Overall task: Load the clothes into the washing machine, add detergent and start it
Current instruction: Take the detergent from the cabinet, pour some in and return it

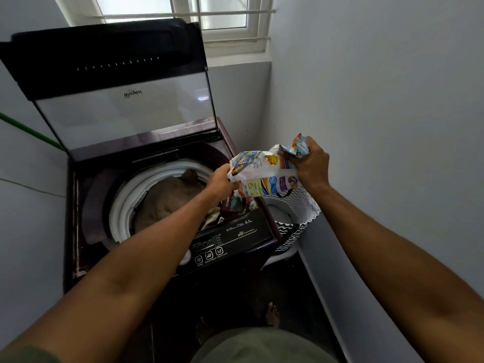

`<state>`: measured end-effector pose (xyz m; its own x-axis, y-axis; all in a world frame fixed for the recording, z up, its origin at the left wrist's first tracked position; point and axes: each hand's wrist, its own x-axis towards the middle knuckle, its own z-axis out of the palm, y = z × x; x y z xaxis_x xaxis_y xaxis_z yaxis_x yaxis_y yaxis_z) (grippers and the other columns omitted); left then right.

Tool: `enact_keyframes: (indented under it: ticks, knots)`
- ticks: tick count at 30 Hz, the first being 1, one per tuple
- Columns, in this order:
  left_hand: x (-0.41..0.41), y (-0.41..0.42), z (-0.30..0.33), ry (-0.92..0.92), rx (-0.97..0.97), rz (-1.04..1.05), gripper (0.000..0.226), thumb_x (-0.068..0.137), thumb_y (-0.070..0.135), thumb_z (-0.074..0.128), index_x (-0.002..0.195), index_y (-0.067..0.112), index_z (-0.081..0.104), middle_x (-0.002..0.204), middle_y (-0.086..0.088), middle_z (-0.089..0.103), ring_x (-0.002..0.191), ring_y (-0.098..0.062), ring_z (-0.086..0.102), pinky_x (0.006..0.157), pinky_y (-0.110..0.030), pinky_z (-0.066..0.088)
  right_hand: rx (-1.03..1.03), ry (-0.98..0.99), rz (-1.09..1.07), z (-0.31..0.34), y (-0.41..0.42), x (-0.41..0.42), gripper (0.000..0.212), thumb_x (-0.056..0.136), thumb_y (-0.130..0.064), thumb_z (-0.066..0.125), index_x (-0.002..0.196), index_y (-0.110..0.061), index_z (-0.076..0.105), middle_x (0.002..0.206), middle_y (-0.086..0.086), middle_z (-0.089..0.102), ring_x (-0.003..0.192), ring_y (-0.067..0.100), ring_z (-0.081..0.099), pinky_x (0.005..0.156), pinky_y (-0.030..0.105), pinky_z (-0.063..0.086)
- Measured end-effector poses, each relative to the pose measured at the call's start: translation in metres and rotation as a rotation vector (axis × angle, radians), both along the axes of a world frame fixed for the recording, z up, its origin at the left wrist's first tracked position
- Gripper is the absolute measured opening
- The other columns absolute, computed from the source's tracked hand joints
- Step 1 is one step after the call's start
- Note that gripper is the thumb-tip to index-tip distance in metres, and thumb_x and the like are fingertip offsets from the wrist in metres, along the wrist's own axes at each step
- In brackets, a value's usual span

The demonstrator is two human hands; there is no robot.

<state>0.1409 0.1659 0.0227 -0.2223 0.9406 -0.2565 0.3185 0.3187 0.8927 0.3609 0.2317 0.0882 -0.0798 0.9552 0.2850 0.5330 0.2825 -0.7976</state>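
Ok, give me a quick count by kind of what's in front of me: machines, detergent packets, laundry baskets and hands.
Washing machine, lid up: 1
Detergent packet, held by both hands: 1
Laundry basket, black and white, beside the machine: 1
Hands: 2, left hand and right hand
Total: 5

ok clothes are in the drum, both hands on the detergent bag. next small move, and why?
Probably carry the bag left over the drum and tip it. The left hand grips its lower end, the right hand pinches the crumpled top, and it hangs over the machine's front right corner, above the basket. The lid is up, clothes are loaded. Whether the top is open, I can't tell.
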Motion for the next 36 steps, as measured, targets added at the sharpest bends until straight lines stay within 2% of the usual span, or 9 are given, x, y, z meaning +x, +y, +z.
enact_keyframes:
  ticks: [6,9,12,17,21,24,27,31,36]
  knots:
    - [-0.0012,-0.0007,-0.0028,0.046,-0.017,-0.011,0.025,0.085,0.011,0.075,0.107,0.02,0.07,0.105,0.002,0.073,0.1,-0.017,0.067,0.088,-0.042,0.057,0.046,-0.006,0.016,-0.0013,-0.0023,-0.0001,0.042,0.077,-0.043,0.08,0.089,-0.01,0.058,0.081,0.001,0.067,0.064,0.01,0.061,0.049,0.013,0.047]
    - [-0.0009,-0.0014,-0.001,0.026,0.003,0.009,0.024,0.084,0.011,0.075,0.102,0.025,0.067,0.104,0.002,0.071,0.099,-0.017,0.066,0.086,-0.04,0.056,0.046,-0.014,0.016,-0.0017,-0.0013,0.0,0.042,0.077,-0.044,0.08,0.088,-0.01,0.059,0.082,0.002,0.068,0.066,0.012,0.063,0.051,0.016,0.05]
    - [-0.0019,-0.0021,-0.0034,0.045,-0.027,0.002,0.02,0.085,0.013,0.076,0.103,0.018,0.071,0.104,0.0,0.073,0.097,-0.017,0.067,0.088,-0.041,0.057,0.032,-0.01,0.029,-0.0013,-0.0004,0.001,0.041,0.077,-0.043,0.08,0.09,-0.009,0.06,0.083,0.002,0.068,0.068,0.012,0.064,0.054,0.023,0.054]
    - [-0.0016,-0.0055,-0.0025,0.009,-0.004,-0.005,0.023,0.083,0.01,0.076,0.104,0.015,0.07,0.103,0.0,0.073,0.099,-0.017,0.067,0.087,-0.037,0.056,0.014,-0.009,0.053,0.0005,-0.0012,0.0007,0.038,0.078,-0.039,0.08,0.091,-0.009,0.06,0.085,0.001,0.066,0.068,0.009,0.062,0.055,0.017,0.052]
    - [-0.0052,-0.0062,-0.004,0.037,-0.015,-0.021,0.023,0.08,0.012,0.079,0.102,0.016,0.072,0.101,0.001,0.074,0.098,-0.017,0.068,0.086,-0.039,0.058,0.0,-0.003,0.051,-0.0009,-0.0012,0.0032,0.037,0.078,-0.037,0.081,0.09,-0.008,0.06,0.083,0.001,0.065,0.064,0.003,0.059,0.05,0.009,0.047]
    - [-0.0067,-0.006,-0.0037,0.118,-0.058,-0.051,0.018,0.081,0.014,0.079,0.098,0.014,0.075,0.097,0.0,0.074,0.089,-0.013,0.068,0.076,-0.031,0.056,-0.018,-0.006,0.045,-0.0028,-0.0019,0.0036,0.039,0.077,-0.038,0.081,0.09,-0.006,0.061,0.082,0.002,0.066,0.062,0.001,0.058,0.049,0.009,0.045]
    - [-0.0064,-0.0069,-0.0018,0.125,-0.054,-0.054,0.017,0.082,0.013,0.078,0.099,0.013,0.074,0.095,0.001,0.073,0.079,-0.005,0.063,0.065,-0.021,0.048,-0.029,-0.004,0.046,-0.0026,-0.0013,0.0031,0.04,0.077,-0.038,0.081,0.091,-0.005,0.062,0.083,0.002,0.066,0.062,-0.001,0.059,0.049,0.009,0.046]
    - [-0.0075,-0.0066,-0.0009,0.075,0.001,-0.045,0.025,0.081,0.013,0.079,0.104,0.019,0.071,0.1,0.004,0.073,0.092,-0.009,0.066,0.078,-0.029,0.055,-0.026,0.013,0.038,-0.0014,0.0004,0.0028,0.042,0.077,-0.038,0.081,0.093,-0.004,0.063,0.084,0.002,0.067,0.063,-0.001,0.059,0.05,0.009,0.048]
    - [-0.0074,-0.0014,-0.0002,0.156,-0.059,-0.035,0.013,0.083,0.016,0.078,0.095,0.016,0.074,0.094,0.001,0.073,0.086,-0.014,0.066,0.073,-0.031,0.054,-0.01,0.014,0.043,0.0005,0.0003,0.0004,0.04,0.078,-0.037,0.08,0.092,-0.004,0.062,0.083,0.001,0.065,0.062,-0.003,0.058,0.05,0.007,0.046]
